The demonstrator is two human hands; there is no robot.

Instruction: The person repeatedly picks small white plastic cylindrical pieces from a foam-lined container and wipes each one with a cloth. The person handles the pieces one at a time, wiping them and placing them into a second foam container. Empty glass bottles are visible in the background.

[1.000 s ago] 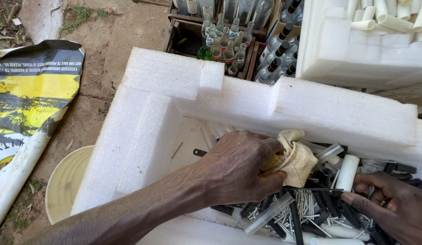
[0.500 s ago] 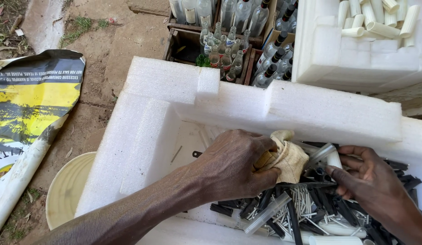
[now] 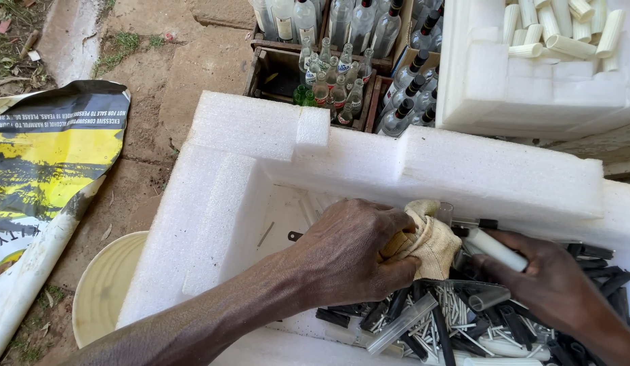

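Note:
My left hand [image 3: 352, 251] is closed around a crumpled tan cloth [image 3: 427, 240] inside a white foam box [image 3: 261, 146]. My right hand [image 3: 545, 278] grips a white plastic tube [image 3: 494, 249] right beside the cloth, one end of the tube touching it. Under both hands lies a heap of black plastic pieces, thin white sticks and clear tubes [image 3: 457, 315].
A second white foam box [image 3: 505, 81] at the upper right holds several cream tubes [image 3: 565, 27]. Wooden crates of glass bottles [image 3: 349, 61] stand behind the box. A yellow-and-black printed sheet [image 3: 51, 163] and a pale round bucket [image 3: 108, 285] lie on the dirt at left.
My right hand has risen from the lower right of the heap, taken up the white tube and brought it against the cloth. The left hand has kept its hold on the cloth.

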